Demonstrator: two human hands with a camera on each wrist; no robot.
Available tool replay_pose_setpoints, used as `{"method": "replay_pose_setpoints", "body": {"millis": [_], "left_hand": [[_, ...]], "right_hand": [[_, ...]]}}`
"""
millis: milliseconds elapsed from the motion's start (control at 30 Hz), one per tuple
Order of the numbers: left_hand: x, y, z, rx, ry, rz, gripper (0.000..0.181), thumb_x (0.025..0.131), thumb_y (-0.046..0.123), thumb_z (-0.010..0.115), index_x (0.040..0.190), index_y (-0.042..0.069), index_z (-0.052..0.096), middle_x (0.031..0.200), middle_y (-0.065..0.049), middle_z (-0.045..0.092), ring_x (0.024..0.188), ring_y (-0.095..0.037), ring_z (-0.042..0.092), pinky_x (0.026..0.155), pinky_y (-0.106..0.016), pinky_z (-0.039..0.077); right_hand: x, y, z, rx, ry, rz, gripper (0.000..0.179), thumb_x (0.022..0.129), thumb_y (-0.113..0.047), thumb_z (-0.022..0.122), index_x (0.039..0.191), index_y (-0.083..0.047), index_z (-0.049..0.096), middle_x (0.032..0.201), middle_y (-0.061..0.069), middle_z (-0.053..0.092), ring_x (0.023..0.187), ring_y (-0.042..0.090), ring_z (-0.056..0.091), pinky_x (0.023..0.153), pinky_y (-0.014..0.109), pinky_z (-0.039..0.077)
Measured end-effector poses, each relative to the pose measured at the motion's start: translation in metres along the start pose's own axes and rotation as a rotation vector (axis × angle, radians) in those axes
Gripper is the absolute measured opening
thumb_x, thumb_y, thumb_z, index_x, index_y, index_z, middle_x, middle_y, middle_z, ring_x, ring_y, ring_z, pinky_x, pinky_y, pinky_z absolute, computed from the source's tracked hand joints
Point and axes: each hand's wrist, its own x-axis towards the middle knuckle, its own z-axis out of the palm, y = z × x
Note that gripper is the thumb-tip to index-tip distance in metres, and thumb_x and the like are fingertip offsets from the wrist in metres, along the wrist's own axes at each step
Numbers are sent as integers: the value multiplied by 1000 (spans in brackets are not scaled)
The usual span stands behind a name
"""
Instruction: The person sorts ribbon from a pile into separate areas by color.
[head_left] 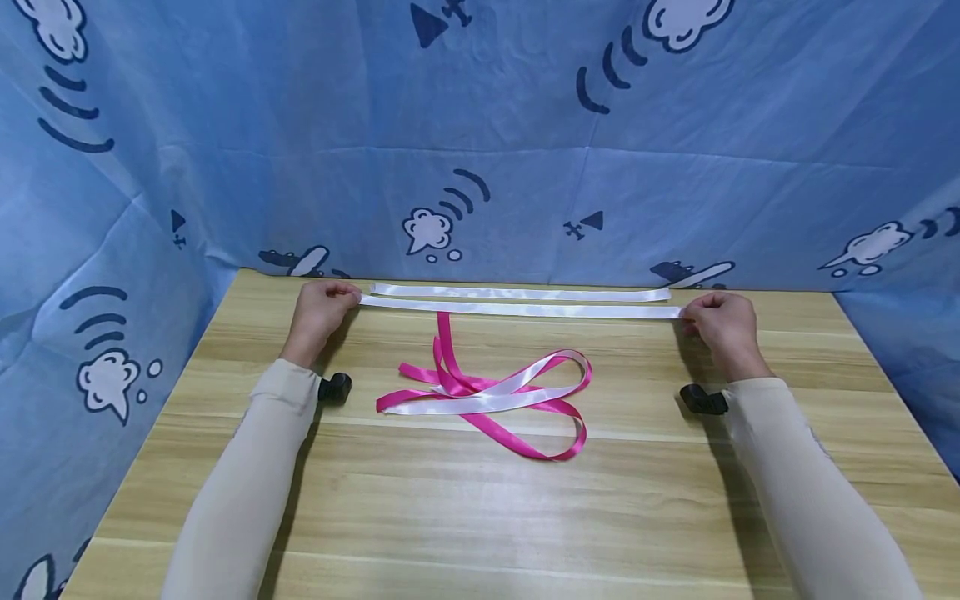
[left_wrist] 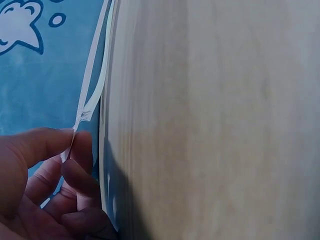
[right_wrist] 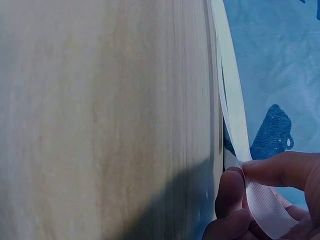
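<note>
A white satin ribbon (head_left: 521,309) is stretched straight across the far part of the table between two hands. The left hand (head_left: 321,312) pinches its left end between thumb and fingers, as the left wrist view also shows. At the other end the right hand (head_left: 723,325) pinches it, and a short tail (right_wrist: 267,207) hangs past the thumb in the right wrist view. Just behind it, a second white ribbon (head_left: 517,292) lies along the table's back edge. Nearer the person, pink ribbon (head_left: 517,437) lies in loose loops with another white ribbon (head_left: 480,405) among them.
The light wooden table (head_left: 480,517) ends at the back against a blue printed cloth (head_left: 517,192), which also hangs along both sides. A black wrist mount (head_left: 335,388) sticks out from the left sleeve, and another black mount (head_left: 703,399) from the right.
</note>
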Motion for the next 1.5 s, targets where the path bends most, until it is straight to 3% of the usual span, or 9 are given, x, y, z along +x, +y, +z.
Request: {"method": "replay_pose_setpoints", "body": {"millis": [300,733,933,1100,1333,1500], "left_hand": [[2,1,0,14,6,2,22,102,11,65,116,-4,72,121,-17,66,101,-21,53,83,-23,43],[4,1,-4,58,-27,21,24,100,12,66,117,-4,72,128,-21,65,108,-26,56,86,-26,44],[3,-2,-7,52,-24,16,29,101,16,66,124,-2,70,128,-20,64,103,-24,55,81,-24,45],[0,-1,-10,39,-9,36,32,102,18,66,126,-1,67,122,-18,64,97,-22,55,74,-21,45],[-7,11,-10,55,6,140,30,101,20,66,123,0,68,114,-15,62,98,-25,54,75,-30,43],[-15,26,-6,86,-21,247,32,102,22,65,125,1,68,120,-18,64,103,-29,56,85,-37,45]], "right_hand": [[3,-3,4,21,-11,12,17,103,-11,59,115,1,63,98,2,58,70,0,61,68,18,58],[1,2,-1,-23,-13,-22,24,100,-14,62,117,3,64,81,-14,56,70,1,60,65,18,53],[0,3,-6,-119,20,-27,31,100,-19,63,122,2,64,95,-2,56,83,13,48,62,24,43],[-4,0,-9,-157,49,-32,35,102,-20,62,127,4,62,113,12,58,90,19,48,64,24,43],[-14,-10,-7,-146,63,-68,38,102,-24,62,130,2,61,120,13,59,92,16,51,66,21,45],[-21,-19,-5,-164,94,-135,36,101,-23,64,126,2,63,115,12,60,85,13,53,63,20,44]]}}
